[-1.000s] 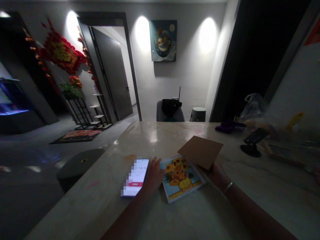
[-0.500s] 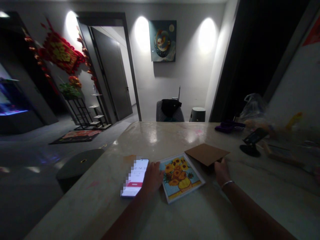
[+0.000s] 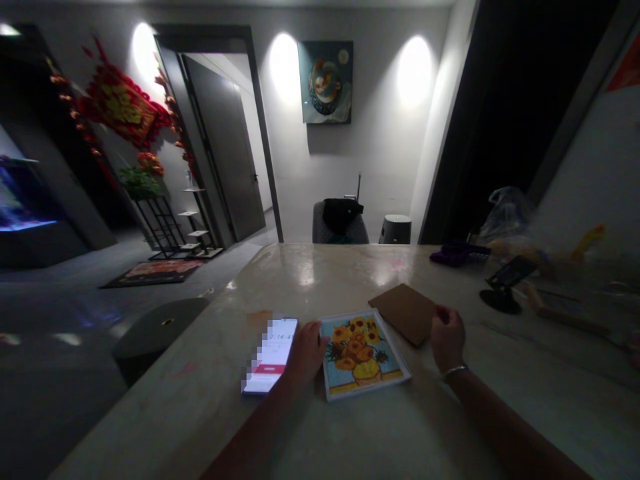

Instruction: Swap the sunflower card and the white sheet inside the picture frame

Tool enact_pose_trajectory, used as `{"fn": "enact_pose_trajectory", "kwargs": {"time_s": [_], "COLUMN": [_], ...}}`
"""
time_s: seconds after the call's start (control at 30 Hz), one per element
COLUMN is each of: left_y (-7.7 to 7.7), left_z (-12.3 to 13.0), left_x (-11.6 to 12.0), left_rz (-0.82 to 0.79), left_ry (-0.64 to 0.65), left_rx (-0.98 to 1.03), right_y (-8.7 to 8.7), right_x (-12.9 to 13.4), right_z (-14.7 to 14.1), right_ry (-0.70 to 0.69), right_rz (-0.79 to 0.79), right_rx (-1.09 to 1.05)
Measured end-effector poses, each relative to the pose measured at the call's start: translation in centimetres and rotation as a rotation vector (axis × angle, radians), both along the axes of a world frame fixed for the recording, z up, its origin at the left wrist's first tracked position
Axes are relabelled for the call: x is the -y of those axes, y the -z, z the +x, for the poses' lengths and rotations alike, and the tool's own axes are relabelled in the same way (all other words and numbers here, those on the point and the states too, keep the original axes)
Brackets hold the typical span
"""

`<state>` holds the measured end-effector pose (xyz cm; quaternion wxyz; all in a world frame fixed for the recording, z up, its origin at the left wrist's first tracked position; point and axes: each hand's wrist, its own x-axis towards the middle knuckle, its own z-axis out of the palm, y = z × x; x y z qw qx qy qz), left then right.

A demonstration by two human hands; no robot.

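My left hand (image 3: 307,353) rests with its fingers on the left edge of a white-framed sunflower picture (image 3: 363,353), which lies flat on the pale stone counter (image 3: 210,393). Just left of that hand lies a smartphone (image 3: 270,357) with a lit, blurred screen. My right hand (image 3: 447,340), wearing a silver bangle (image 3: 455,372), sits empty on the counter with slightly curled fingers. A flat brown cardboard sheet (image 3: 404,313) lies just left of it, beyond the picture's far corner.
On the right stand a phone on a black stand (image 3: 506,283), a purple object (image 3: 459,253) and a plastic bag (image 3: 507,215). A dark round stool (image 3: 160,337) stands below the counter's left edge. Beyond the counter's far end is a chair with a black bag (image 3: 340,223).
My right hand has let go of the brown sheet, which dropped from a tilted position to lie flat on the counter. That hand moved right, away from it. My left hand stayed in place.
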<state>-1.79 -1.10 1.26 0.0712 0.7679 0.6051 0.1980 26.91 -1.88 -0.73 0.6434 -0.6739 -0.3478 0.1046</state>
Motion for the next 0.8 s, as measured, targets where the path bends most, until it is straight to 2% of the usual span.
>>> {"fn": "enact_pose_trajectory", "kwargs": {"time_s": [0.03, 0.13, 0.23, 0.33, 0.43, 0.6, 0.8], "left_y": [0.0, -0.2, -0.5, -0.9, -1.2, -1.1, -0.6], "left_z": [0.0, 0.3, 0.5, 0.8, 1.1, 1.3, 1.3], "left_x": [0.0, 0.4, 1.0, 1.6, 2.1, 2.4, 2.3], "left_rz": [0.009, 0.056, 0.058, -0.002, -0.069, -0.15, -0.149], "left_ry": [-0.001, -0.009, 0.023, 0.07, 0.089, 0.097, 0.125], "left_rx": [-0.008, -0.046, -0.078, -0.099, -0.109, -0.131, -0.119], "right_y": [-0.2, -0.6, -0.5, -0.2, 0.2, 0.3, -0.6], "right_x": [0.2, 0.9, 1.4, 1.6, 1.7, 1.9, 2.5], "right_z": [-0.5, -2.3, -3.8, -4.4, -4.6, -4.7, -5.0], "right_ry": [-0.062, -0.438, -0.62, -0.652, -0.659, -0.696, -0.722], "right_rz": [0.005, -0.046, -0.132, -0.207, -0.24, -0.265, -0.325], "right_rx": [0.032, 0.209, 0.46, 0.713, 0.841, 0.893, 0.933]}}
